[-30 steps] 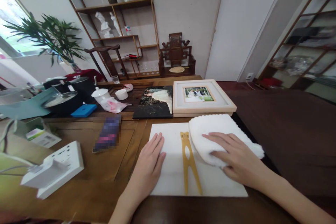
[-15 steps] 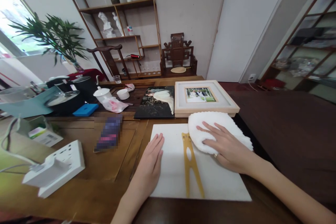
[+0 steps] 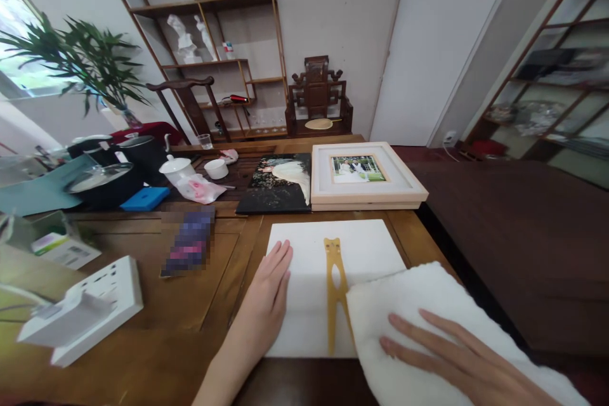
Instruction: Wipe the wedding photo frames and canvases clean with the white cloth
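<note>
My left hand (image 3: 266, 292) lies with straight fingers along the left edge of a white board (image 3: 309, 330) on the wooden table. My right hand (image 3: 442, 349) rests spread out on top of a white fluffy cloth (image 3: 423, 292), pressing it over the board's lower right corner. Fixed on the board's face is a gold-coloured easel stand leg (image 3: 335, 295), with a hinge at its top and two prongs below. The cloth overlaps its right prong. Neither hand has its fingers wrapped round anything.
Behind the board stand a pale wood framed photo (image 3: 368, 193) and a dark photo panel (image 3: 273, 200). On the left are a white power strip (image 3: 95, 311), a blurred purple item (image 3: 190, 241), a blue box (image 3: 145, 198) and a teapot (image 3: 178, 168). The table's right edge borders a dark surface.
My right hand has swept the cloth from the board's upper right toward me, down past the lower right corner. My left hand has stayed on the left edge. The view has shifted slightly.
</note>
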Motion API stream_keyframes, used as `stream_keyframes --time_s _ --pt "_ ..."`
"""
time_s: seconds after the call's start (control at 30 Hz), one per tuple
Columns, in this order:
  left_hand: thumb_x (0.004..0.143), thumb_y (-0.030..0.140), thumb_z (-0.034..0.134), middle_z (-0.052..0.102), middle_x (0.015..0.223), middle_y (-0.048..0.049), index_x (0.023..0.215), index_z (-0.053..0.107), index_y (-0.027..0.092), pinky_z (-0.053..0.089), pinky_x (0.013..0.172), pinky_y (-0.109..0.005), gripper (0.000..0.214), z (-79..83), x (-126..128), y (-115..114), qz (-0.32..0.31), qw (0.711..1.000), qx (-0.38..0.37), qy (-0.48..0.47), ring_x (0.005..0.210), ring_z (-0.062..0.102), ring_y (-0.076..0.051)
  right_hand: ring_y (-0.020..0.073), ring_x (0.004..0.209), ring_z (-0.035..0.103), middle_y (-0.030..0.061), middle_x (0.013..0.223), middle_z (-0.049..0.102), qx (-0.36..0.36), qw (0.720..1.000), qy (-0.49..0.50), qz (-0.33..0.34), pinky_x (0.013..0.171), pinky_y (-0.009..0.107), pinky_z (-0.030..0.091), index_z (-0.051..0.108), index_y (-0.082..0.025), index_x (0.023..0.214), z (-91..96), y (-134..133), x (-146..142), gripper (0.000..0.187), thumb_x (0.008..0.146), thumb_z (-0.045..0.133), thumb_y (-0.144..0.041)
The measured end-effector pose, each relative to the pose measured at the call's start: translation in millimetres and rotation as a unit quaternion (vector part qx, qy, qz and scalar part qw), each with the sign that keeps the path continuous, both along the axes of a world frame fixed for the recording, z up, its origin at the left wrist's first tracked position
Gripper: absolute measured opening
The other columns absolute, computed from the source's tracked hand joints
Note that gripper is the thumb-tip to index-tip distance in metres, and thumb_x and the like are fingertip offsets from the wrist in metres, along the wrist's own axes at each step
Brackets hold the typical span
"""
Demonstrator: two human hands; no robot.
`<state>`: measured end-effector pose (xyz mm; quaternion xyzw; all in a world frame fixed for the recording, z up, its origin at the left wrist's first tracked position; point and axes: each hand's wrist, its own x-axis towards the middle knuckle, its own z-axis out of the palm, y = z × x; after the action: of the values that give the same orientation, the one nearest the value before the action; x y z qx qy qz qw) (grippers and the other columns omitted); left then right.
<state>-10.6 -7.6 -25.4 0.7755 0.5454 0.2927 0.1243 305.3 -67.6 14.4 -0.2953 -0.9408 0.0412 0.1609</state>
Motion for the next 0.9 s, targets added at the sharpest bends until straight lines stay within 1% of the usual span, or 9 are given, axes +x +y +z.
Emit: stream_keyframes --time_s 0.07,0.17,0.33,0.43,0.53,0.63,0.73,0.83,0.9 --pt "0.097 0.026 0.031 0.042 0.147 -0.0122 0.138 0.044 0.011 0.025 0.115 -0.047 0.046 2.2 0.1 -0.2 0.0 1.0 -0.013 0.011 0.14 0.03 -0.022 0.0274 0.121 0.053 -0.0011 0.136 0.052 -0.018 1.0 0.005 -0.001 0.099 0.041 0.048 0.064 -0.031 0.113 6.0 8.4 -3.3 0.042 0.074 0.056 -0.017" --pt "0.097 0.026 0.029 0.041 0.147 -0.0121 0.138 0.044 0.01 0.026 0.114 -0.048 0.047 7.3 0.4 -0.4 -0.001 0.999 -0.04 0.026 0.14 0.029 -0.023 0.0333 0.129 0.043 0.0087 0.142 0.047 -0.021 0.999 0.014 -0.044 0.103 0.054 0.039 0.065 -0.023 0.088 8.4 36.5 -10.7 0.03 0.063 0.054 -0.011" --pt "0.096 0.026 0.029 0.04 0.147 -0.0127 0.137 0.045 0.009 0.026 0.114 -0.048 0.047 11.3 0.5 -0.2 -0.007 0.998 -0.051 0.027 0.14 0.029 -0.024 0.034 0.124 0.047 0.0223 0.131 0.054 0.02 0.994 0.025 -0.104 0.098 0.056 0.041 0.063 -0.015 0.099 -4.3 97.9 -22.0 0.036 0.066 0.05 -0.012" --pt "0.096 0.026 0.03 0.042 0.146 -0.0135 0.136 0.046 0.008 0.026 0.114 -0.047 0.047 9.3 0.5 -0.2 0.001 0.999 -0.039 0.012 0.139 0.031 -0.023 0.0337 0.126 0.046 0.0235 0.131 0.054 0.039 0.994 0.018 -0.099 0.102 0.058 0.036 0.063 -0.013 0.102 -7.2 109.5 -24.7 0.046 0.06 0.046 -0.007" --pt "0.096 0.027 0.031 0.044 0.145 -0.0137 0.135 0.048 0.009 0.028 0.114 -0.046 0.046 7.5 1.3 0.0 0.01 0.999 -0.03 0.001 0.138 0.033 -0.023 0.0323 0.131 0.04 0.0195 0.132 0.054 0.026 0.997 0.02 -0.071 0.105 0.058 0.032 0.064 -0.016 0.099 -4.3 88.9 -22.7 0.046 0.058 0.045 -0.006" --pt "0.096 0.027 0.031 0.044 0.145 -0.0138 0.134 0.049 0.009 0.028 0.114 -0.045 0.046 7.0 2.1 -0.2 0.016 0.999 -0.028 -0.002 0.138 0.034 -0.023 0.0324 0.134 0.035 0.0106 0.14 0.049 -0.017 0.999 0.022 -0.042 0.107 0.06 0.03 0.066 -0.022 0.095 0.0 48.7 -16.8 0.046 0.057 0.047 -0.005" --pt "0.096 0.027 0.034 0.045 0.145 -0.0125 0.135 0.048 0.013 0.028 0.114 -0.044 0.045 6.5 2.1 -1.6 0.017 1.0 -0.02 -0.015 0.138 0.035 -0.023 0.0319 0.128 0.045 0.0008 0.138 0.051 -0.102 0.994 0.013 -0.026 0.103 0.052 0.041 0.067 -0.032 0.103 1.9 13.6 -7.4 0.048 0.063 0.052 -0.008" --pt "0.096 0.028 0.035 0.043 0.146 -0.0114 0.138 0.045 0.015 0.027 0.115 -0.043 0.045 5.9 1.9 -3.5 0.015 0.999 -0.011 -0.027 0.138 0.034 -0.022 0.0294 0.118 0.055 -0.0018 0.131 0.058 -0.147 0.988 0.008 -0.046 0.091 0.04 0.054 0.063 -0.037 0.116 3.5 0.3 1.8 0.055 0.067 0.056 -0.012" --pt "0.096 0.029 0.035 0.042 0.147 -0.0123 0.138 0.044 0.015 0.029 0.114 -0.043 0.046 6.1 1.6 -4.5 0.026 0.999 -0.018 -0.026 0.137 0.036 -0.023 0.0296 0.125 0.049 -0.0016 0.139 0.05 -0.146 0.988 0.005 -0.05 0.095 0.041 0.051 0.064 -0.035 0.112 5.8 5.2 3.2 0.055 0.065 0.054 -0.009"
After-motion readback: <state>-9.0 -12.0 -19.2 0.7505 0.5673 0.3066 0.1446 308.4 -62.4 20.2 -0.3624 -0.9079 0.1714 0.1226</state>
